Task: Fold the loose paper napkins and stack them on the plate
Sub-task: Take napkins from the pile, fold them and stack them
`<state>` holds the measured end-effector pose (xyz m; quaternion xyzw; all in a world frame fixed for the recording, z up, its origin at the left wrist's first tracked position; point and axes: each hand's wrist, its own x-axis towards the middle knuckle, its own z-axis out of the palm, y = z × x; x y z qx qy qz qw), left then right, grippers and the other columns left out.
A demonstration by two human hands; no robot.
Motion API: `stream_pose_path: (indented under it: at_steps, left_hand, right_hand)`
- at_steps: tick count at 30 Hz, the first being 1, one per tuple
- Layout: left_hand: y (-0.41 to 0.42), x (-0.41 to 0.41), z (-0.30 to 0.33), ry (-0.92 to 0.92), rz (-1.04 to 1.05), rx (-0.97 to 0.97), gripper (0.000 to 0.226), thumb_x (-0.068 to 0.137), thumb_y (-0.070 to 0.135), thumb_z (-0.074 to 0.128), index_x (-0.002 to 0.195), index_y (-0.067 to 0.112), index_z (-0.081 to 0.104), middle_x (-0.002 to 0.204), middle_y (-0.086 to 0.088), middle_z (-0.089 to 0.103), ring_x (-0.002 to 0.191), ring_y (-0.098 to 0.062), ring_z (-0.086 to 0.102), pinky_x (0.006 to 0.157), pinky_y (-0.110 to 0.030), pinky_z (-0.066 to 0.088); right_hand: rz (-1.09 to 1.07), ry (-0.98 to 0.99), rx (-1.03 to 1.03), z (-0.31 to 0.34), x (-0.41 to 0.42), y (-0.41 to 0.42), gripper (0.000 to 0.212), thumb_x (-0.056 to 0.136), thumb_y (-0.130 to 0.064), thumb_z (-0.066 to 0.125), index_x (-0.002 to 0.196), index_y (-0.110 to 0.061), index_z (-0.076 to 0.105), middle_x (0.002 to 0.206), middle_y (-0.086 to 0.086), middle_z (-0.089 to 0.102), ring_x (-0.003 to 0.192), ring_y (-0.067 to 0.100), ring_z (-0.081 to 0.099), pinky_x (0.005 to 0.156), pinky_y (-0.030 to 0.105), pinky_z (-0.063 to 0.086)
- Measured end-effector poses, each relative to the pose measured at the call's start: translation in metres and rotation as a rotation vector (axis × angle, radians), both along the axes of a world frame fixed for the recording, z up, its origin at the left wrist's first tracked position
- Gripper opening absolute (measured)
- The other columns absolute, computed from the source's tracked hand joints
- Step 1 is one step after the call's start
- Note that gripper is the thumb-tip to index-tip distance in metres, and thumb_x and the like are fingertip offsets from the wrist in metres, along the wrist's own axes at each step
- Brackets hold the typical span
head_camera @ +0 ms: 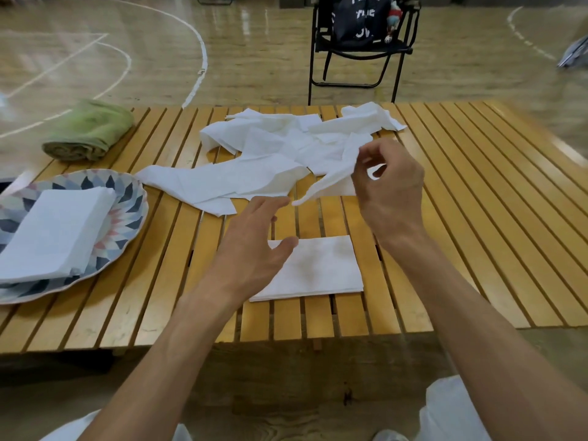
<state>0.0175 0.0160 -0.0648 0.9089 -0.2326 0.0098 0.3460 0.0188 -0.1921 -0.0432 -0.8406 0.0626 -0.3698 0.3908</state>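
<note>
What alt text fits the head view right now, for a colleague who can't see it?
A person's right hand pinches a loose paper napkin lifted from the white napkin pile on a slatted wooden table, while the open left hand hovers over a folded napkin. A patterned plate at left holds a stack of folded napkins.

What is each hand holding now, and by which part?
The right hand pinches a loose napkin by its upper edge. The left hand is open and holds nothing.
</note>
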Motion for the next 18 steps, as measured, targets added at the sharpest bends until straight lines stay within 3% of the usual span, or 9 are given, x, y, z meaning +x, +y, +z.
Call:
stream_pose_path:
  at_steps: [3,5,7,9,12,16,18]
  left_hand:
    - [-0.002,-0.001,0.004,0.032,0.042,-0.124,0.081,0.081,0.041,0.078,0.149,0.03,0.034,0.137,0.017,0.042,0.117,0.0,0.046,0.091,-0.015,0.035]
    - [-0.003,-0.002,0.009,0.077,0.064,-0.206,0.086,0.079,0.043,0.08,0.15,0.029,0.033,0.136,0.016,0.046,0.115,0.0,0.048,0.087,-0.009,0.035]
    - [-0.003,-0.003,0.014,0.088,0.058,-0.27,0.074,0.08,0.041,0.079,0.144,0.03,0.043,0.126,0.02,0.055,0.11,0.004,0.053,0.083,-0.007,0.039]
    - [-0.002,-0.005,0.019,0.073,0.034,-0.329,0.047,0.087,0.035,0.075,0.13,0.029,0.058,0.111,0.019,0.065,0.103,0.003,0.06,0.08,-0.013,0.047]
    - [-0.002,-0.008,0.023,0.058,0.041,-0.394,0.014,0.095,0.025,0.066,0.107,0.029,0.07,0.095,0.015,0.072,0.092,-0.001,0.066,0.073,-0.022,0.054]
    - [0.003,-0.008,0.025,0.017,0.096,-0.457,0.009,0.098,0.024,0.062,0.096,0.025,0.071,0.089,0.009,0.072,0.088,-0.008,0.067,0.076,-0.038,0.056]
    - [0.007,-0.006,0.027,-0.015,0.099,-0.475,0.012,0.099,0.024,0.062,0.098,0.017,0.071,0.089,0.004,0.071,0.087,-0.013,0.066,0.076,-0.044,0.054]
  right_hand:
    - [0.168,0.116,0.102,0.003,-0.007,0.005,0.01,0.093,-0.015,0.069,0.098,-0.016,0.06,0.086,-0.008,0.062,0.075,0.001,0.057,0.066,0.011,0.043]
    - [0.256,0.218,0.116,0.004,-0.012,0.007,0.019,0.092,-0.016,0.07,0.106,-0.018,0.058,0.086,-0.007,0.062,0.071,0.0,0.056,0.065,0.013,0.046]
    - [0.311,0.275,0.097,0.004,-0.015,0.01,0.021,0.09,-0.015,0.071,0.106,-0.021,0.059,0.085,-0.008,0.062,0.068,0.0,0.055,0.065,0.016,0.048]
    - [0.347,0.279,0.068,0.004,-0.017,0.012,0.02,0.088,-0.013,0.072,0.102,-0.023,0.062,0.085,-0.007,0.063,0.07,0.004,0.057,0.065,0.019,0.048]
    - [0.38,0.259,0.043,0.005,-0.018,0.015,0.023,0.087,-0.015,0.073,0.108,-0.023,0.065,0.093,-0.008,0.066,0.082,0.005,0.062,0.069,0.019,0.049]
    - [0.333,0.281,0.089,0.009,-0.016,0.012,0.05,0.086,-0.023,0.075,0.132,-0.03,0.056,0.126,-0.015,0.059,0.11,-0.002,0.057,0.079,0.01,0.044]
    - [0.342,0.357,0.16,0.01,-0.015,0.006,0.072,0.084,-0.024,0.077,0.146,-0.032,0.043,0.145,-0.014,0.047,0.13,0.0,0.046,0.095,0.014,0.041]
